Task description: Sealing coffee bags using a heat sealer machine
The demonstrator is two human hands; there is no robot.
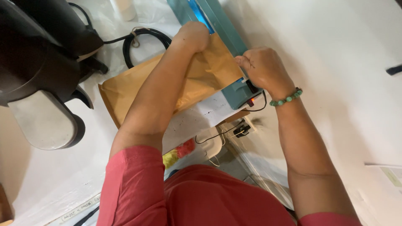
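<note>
Upper left of frame: dark machine [37,62] with a pale grey drum on the white table [335,54]; coiled black cable [144,35] just right of it. Centre: brown paper bag [125,90] lies flat, its far end against the teal sealing machine [222,25]. Left hand [192,37], fingers curled shut, presses the bag's top edge near the sealer bar. Right hand [261,69], fingers pinched closed on the bag's corner beside the sealer's base; green bead bracelet [287,99] on that wrist.
</note>
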